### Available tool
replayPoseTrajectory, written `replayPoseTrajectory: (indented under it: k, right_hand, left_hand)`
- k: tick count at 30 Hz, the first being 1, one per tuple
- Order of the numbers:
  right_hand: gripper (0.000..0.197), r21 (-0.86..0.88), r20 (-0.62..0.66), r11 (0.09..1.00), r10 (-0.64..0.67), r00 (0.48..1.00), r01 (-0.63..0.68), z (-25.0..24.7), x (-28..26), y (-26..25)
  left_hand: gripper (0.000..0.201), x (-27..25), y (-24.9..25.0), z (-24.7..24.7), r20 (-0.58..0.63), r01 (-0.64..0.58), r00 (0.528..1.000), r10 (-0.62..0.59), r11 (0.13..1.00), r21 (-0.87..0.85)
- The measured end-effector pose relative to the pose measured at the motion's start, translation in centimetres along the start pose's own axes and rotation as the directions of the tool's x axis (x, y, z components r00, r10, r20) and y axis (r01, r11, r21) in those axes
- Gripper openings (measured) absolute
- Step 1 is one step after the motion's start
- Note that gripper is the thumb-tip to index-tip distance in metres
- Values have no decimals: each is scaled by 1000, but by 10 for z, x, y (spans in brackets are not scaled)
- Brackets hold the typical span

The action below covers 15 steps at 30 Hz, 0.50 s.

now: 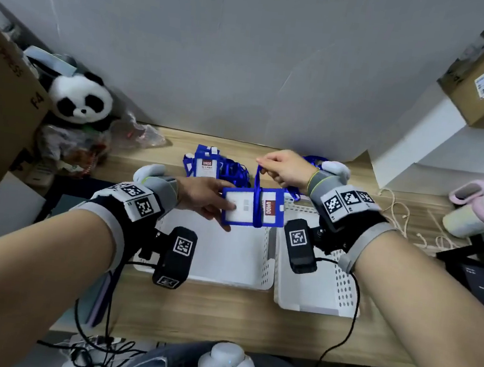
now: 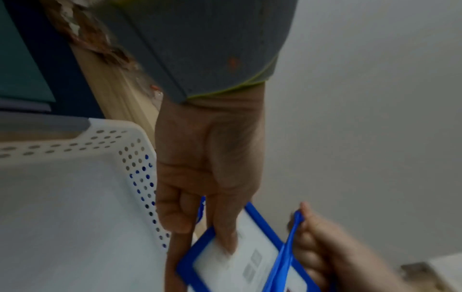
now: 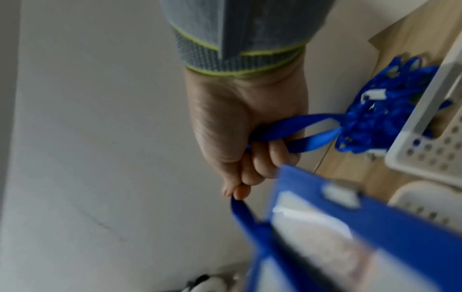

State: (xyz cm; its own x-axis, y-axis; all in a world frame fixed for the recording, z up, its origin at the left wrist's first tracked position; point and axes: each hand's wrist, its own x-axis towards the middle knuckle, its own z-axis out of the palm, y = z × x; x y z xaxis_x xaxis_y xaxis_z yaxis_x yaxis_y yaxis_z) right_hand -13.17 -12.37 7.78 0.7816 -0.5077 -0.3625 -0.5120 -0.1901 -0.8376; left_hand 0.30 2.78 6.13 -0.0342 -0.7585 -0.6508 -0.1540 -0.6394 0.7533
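Note:
A blue-framed ID card holder [image 1: 251, 207] with a white insert hangs in the air above the baskets, turned sideways. My left hand [image 1: 203, 198] pinches its left end, thumb on the face [image 2: 225, 233]. A blue lanyard [image 1: 257, 182] loops around the holder's middle and runs up to my right hand [image 1: 284, 168], which pinches the strap between thumb and fingers [image 3: 237, 189]. The strap's other end trails back to a pile of blue lanyards [image 3: 390, 118] on the desk. The holder [image 3: 350, 237] is blurred in the right wrist view.
Two white perforated baskets [image 1: 266, 278] [image 1: 342, 295] sit side by side on the wooden desk [image 1: 220, 321]. More blue card holders [image 1: 207, 164] lie behind them. A panda plush [image 1: 81, 99] and cardboard box [image 1: 0, 116] stand left; cups [image 1: 477, 208] and cables right.

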Motion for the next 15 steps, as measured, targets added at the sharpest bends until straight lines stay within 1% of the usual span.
replayPoseTrajectory:
  k: [1, 2, 3, 4, 5, 8, 9, 10, 12, 13, 14, 15]
  right_hand:
    - [34, 42, -21, 999, 21, 1000, -20, -2, 1, 7]
    - [32, 118, -38, 991, 61, 997, -56, -3, -1, 14]
    - [33, 176, -49, 980, 98, 994, -88, -1, -1, 21]
    - [36, 187, -61, 976, 124, 990, -110, 3, -2, 27]
    - [37, 152, -60, 980, 140, 988, -130, 9, -3, 32]
    - [31, 59, 32, 981, 181, 983, -183, 28, -6, 32]
    - [31, 27, 39, 983, 181, 983, -182, 33, -6, 30]
    - [32, 1, 32, 984, 180, 983, -180, 34, -8, 30]
    - [32, -21, 37, 983, 185, 982, -184, 36, -9, 26]
    - [32, -31, 43, 981, 191, 981, -189, 36, -9, 27]
    - [31, -52, 43, 980, 197, 980, -194, 35, -10, 27]
    - [29, -72, 41, 978, 201, 979, -197, 35, -10, 27]
  left_hand:
    - [21, -3, 3, -2, 36, -25, 999, 26, 998, -53]
    - [20, -3, 6, -4, 44, -55, 997, 61, 991, -125]
    - [20, -2, 6, -7, 18, -86, 996, 92, 974, -208]
    - [20, 0, 6, -9, -35, -119, 993, 114, 954, -274]
    - [21, 3, 5, -9, -106, -146, 987, 117, 933, -329]
    - [27, 14, -3, -11, -311, -198, 949, 51, 864, -464]
    - [29, 17, -5, -12, -350, -206, 936, 35, 863, -462]
    - [29, 21, -6, -12, -378, -194, 926, 27, 891, -412]
    - [23, 24, -7, -12, -415, -129, 910, 24, 965, -228]
    - [22, 23, -6, -11, -415, -100, 909, 28, 984, -151]
    - [25, 22, -4, -9, -397, -81, 917, 34, 991, -102]
    - [33, 21, -2, -8, -367, -82, 929, 51, 994, -68]
